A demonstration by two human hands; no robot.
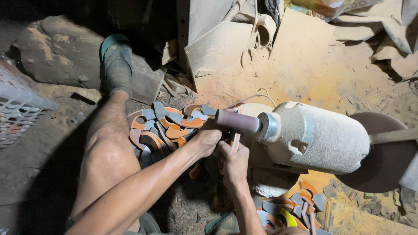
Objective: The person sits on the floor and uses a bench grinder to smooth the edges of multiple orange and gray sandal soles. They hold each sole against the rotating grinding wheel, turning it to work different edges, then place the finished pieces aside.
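Observation:
A dust-caked motor (315, 137) carries a reddish sanding drum (237, 120) on its left shaft. My left hand (208, 138) and my right hand (234, 162) meet just under the drum, both gripping a curved orange and grey piece (235, 141) pressed up against it. Only a thin strip of that piece shows between the fingers. A pile of similar curved orange and grey pieces (167, 126) lies on the ground to the left of my hands.
My bare left leg (109, 148) stretches out to a foot in a green sandal (116, 61). A white plastic crate (17, 104) stands at the far left. More curved pieces (296, 211) lie at bottom right. A dark disc (385, 152) sits on the motor's right end.

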